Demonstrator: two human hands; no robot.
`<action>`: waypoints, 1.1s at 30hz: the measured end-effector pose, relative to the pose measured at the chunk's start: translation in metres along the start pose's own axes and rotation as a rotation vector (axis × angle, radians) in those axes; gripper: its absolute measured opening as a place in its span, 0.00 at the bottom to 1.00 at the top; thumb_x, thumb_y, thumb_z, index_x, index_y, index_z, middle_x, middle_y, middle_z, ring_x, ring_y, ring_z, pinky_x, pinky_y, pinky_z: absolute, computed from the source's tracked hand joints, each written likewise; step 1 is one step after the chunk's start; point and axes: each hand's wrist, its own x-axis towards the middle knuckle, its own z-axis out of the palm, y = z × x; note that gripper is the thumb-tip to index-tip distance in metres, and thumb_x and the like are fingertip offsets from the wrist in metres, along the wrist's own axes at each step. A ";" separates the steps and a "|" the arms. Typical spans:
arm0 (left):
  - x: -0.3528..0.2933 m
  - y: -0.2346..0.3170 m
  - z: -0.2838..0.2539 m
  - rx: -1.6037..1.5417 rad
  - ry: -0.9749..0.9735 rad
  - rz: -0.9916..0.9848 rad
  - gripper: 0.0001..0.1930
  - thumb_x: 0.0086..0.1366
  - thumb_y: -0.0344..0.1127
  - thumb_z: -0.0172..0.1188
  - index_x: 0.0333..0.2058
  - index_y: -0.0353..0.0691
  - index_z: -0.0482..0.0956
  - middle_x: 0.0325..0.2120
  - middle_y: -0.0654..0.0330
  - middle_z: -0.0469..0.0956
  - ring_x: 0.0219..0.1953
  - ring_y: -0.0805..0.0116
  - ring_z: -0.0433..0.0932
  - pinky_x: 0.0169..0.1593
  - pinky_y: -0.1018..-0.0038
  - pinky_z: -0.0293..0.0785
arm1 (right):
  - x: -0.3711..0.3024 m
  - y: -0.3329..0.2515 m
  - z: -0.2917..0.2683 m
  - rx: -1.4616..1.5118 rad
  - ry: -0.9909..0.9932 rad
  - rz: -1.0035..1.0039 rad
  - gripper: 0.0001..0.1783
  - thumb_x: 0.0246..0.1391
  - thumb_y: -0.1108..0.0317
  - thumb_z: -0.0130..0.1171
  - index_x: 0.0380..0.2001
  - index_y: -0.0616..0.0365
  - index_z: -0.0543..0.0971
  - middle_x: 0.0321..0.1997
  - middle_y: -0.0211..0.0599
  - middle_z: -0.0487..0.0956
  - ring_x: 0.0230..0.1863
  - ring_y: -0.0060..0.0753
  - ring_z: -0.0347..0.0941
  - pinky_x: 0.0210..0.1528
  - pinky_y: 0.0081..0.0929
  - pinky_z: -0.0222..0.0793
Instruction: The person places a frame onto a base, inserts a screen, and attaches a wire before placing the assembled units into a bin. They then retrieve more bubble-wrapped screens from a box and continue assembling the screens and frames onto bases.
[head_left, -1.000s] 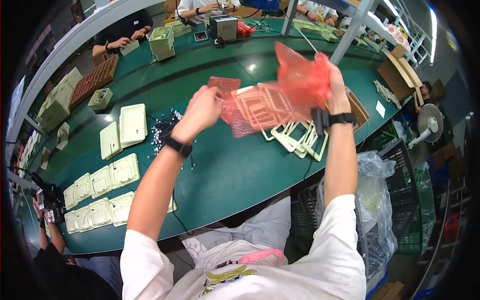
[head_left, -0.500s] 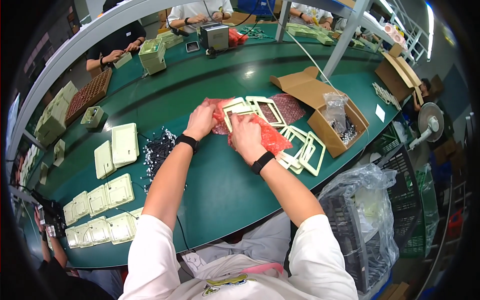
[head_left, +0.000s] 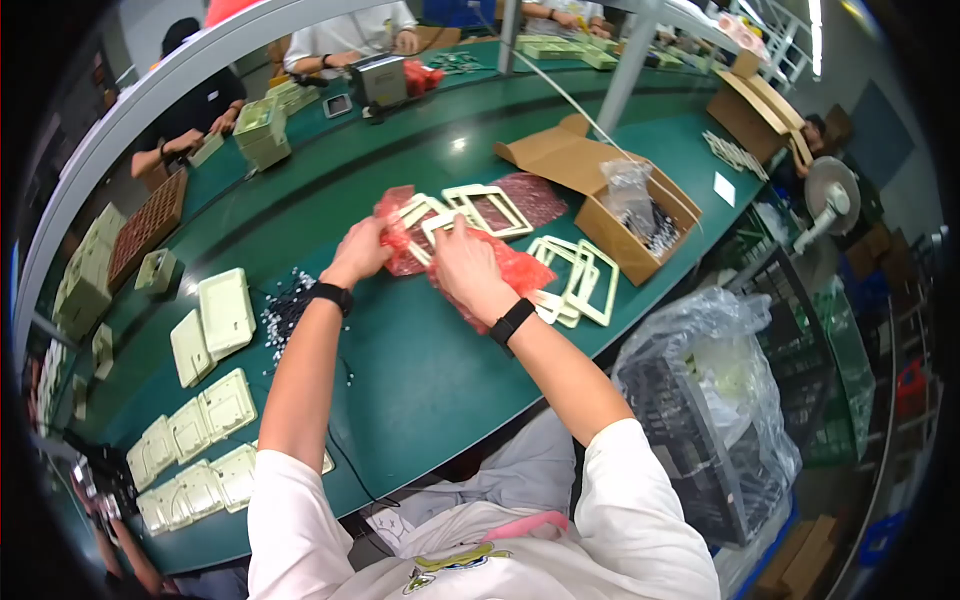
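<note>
The raised bundle is now down: a second ago the right hand [head_left: 467,265] is lifting blurred red wrap beside the shelf post, and here both hands are low over the table [head_left: 400,370]. Since half a second ago little differs in the hands' pose; the whole view swings a little, so the table's contents sit further left (that looks like the head turning). For the work, this means the pale frames [head_left: 440,218] lie partly bared on the red bubble wrap [head_left: 520,262], within reach of both hands.

The left hand [head_left: 358,250] has its fingers curled at the wrap's left edge; whether they pinch it, I cannot tell. The right hand lies over the wrap with its fingertips at a frame's edge, fingers partly bent; its thumb is hidden, so how firm that hold is stays unclear.

More frames rest on a flat bubble sheet [head_left: 540,198] just beyond, and a loose pile of frames [head_left: 585,280] lies to the right, near an open carton [head_left: 605,245] with a clear bag [head_left: 628,190] in it.

No brand or writing is readable: the white slip [head_left: 724,188] is too small to make out, and the shirt [head_left: 470,570] shows only a green picture.
</note>
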 end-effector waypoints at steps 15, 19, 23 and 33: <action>-0.166 0.244 -0.039 -1.530 -0.192 0.032 0.30 0.78 0.40 0.57 0.75 0.42 0.63 0.68 0.49 0.71 0.68 0.55 0.73 0.68 0.60 0.75 | -0.141 -0.028 -0.187 1.248 0.959 0.149 0.07 0.73 0.67 0.58 0.49 0.57 0.78 0.50 0.37 0.81 0.51 0.30 0.79 0.56 0.30 0.75; -0.214 0.248 0.014 -1.416 0.035 -0.078 0.25 0.75 0.32 0.56 0.68 0.37 0.69 0.68 0.48 0.70 0.67 0.52 0.73 0.67 0.58 0.76 | -0.249 -0.037 -0.176 0.477 0.913 0.166 0.24 0.62 0.62 0.71 0.57 0.58 0.77 0.72 0.48 0.66 0.72 0.52 0.65 0.71 0.48 0.65; -0.272 0.278 0.056 -1.462 -0.300 0.414 0.27 0.72 0.33 0.61 0.67 0.32 0.70 0.64 0.50 0.73 0.65 0.55 0.75 0.69 0.60 0.73 | -0.363 -0.061 -0.158 1.135 0.784 0.339 0.37 0.59 0.63 0.73 0.69 0.55 0.71 0.71 0.50 0.71 0.68 0.57 0.72 0.70 0.47 0.68; -0.313 0.380 0.134 -0.429 -0.946 0.561 0.21 0.69 0.26 0.64 0.60 0.31 0.77 0.51 0.53 0.78 0.53 0.62 0.79 0.56 0.69 0.76 | -0.664 -0.052 -0.093 1.579 0.746 0.911 0.30 0.54 0.80 0.67 0.62 0.61 0.77 0.63 0.39 0.81 0.62 0.33 0.77 0.68 0.32 0.71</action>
